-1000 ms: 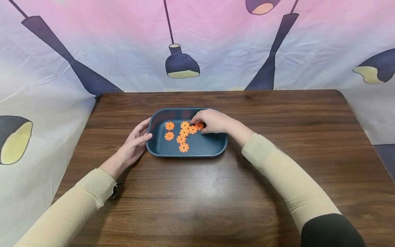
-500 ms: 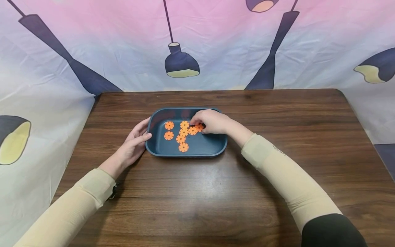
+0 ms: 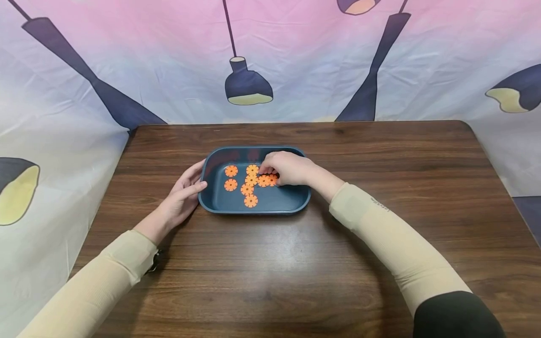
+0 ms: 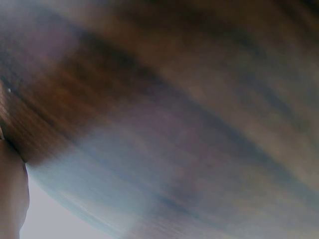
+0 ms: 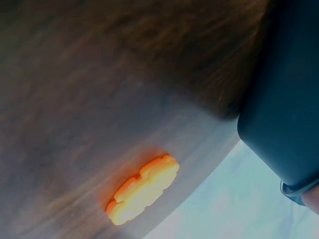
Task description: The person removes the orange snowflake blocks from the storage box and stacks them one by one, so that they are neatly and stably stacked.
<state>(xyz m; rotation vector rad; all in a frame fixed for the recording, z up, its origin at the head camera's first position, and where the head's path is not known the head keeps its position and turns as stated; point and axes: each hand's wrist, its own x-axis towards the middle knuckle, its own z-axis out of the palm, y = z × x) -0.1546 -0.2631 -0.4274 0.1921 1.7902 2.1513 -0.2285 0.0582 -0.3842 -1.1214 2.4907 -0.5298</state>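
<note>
In the head view my left hand (image 3: pixel 181 195) holds the left end of a dark blue tray (image 3: pixel 276 211), thumb at the rim and fingers along the outer wall. Flat orange notched discs lie in the tray. Two discs (image 3: pixel 230 178) sit apart at the left, and several touching discs (image 3: pixel 251 180) run down the middle. A short row branches right from them. My right hand (image 3: pixel 289 168) reaches over the far right rim with curled fingers, pinching the row's end disc (image 3: pixel 272 180) at its edges. The hand covers the tray's far right part.
The tray stands on a dark wood table (image 3: pixel 270 281) before a cloth backdrop printed with lamps (image 3: pixel 249 87). In the right wrist view, a separate orange piece (image 5: pixel 143 190) lies on the table beside the tray wall (image 5: pixel 284 99). The left wrist view shows mostly blurred tabletop (image 4: pixel 149 124).
The end disc under my right hand has shifted slightly toward me, coming level with the disc on its left. My right fingers moved slightly with it. The left hand keeps its hold.
</note>
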